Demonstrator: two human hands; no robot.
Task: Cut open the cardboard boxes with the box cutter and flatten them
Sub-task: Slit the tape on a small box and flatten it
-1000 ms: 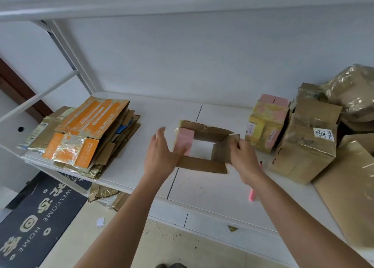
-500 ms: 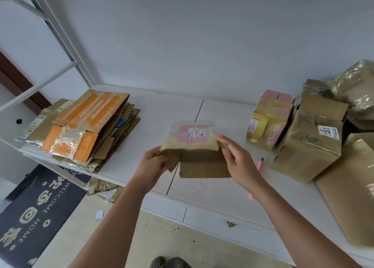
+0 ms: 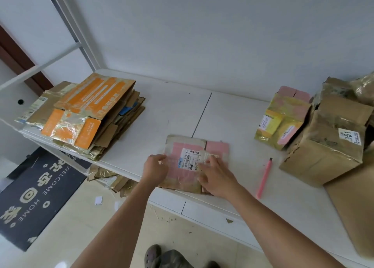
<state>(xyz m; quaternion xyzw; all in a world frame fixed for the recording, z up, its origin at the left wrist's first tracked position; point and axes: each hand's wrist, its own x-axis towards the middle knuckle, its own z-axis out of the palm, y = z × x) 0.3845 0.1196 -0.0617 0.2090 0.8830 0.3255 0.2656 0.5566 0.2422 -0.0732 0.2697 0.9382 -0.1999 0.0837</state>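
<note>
While it lies collapsed on the white table (image 3: pixel 232 114) near the front edge, the pink box (image 3: pixel 194 156) is pressed flat by both hands. The left hand (image 3: pixel 154 169) is set on its left edge with fingers curled over the cardboard; whether the edge is pinched cannot be told. The right hand (image 3: pixel 217 176) is laid on the right half, fingers spread and fairly straight. A pink cutter (image 3: pixel 264 177) is seen just right of the box, apart from it and untouched. Uncut boxes (image 3: pixel 323 146) are grouped further right, and a flattened stack (image 3: pixel 87 116) is piled at the table's left end. A dark mat (image 3: pixel 30 199) is seen on the floor below.
</note>
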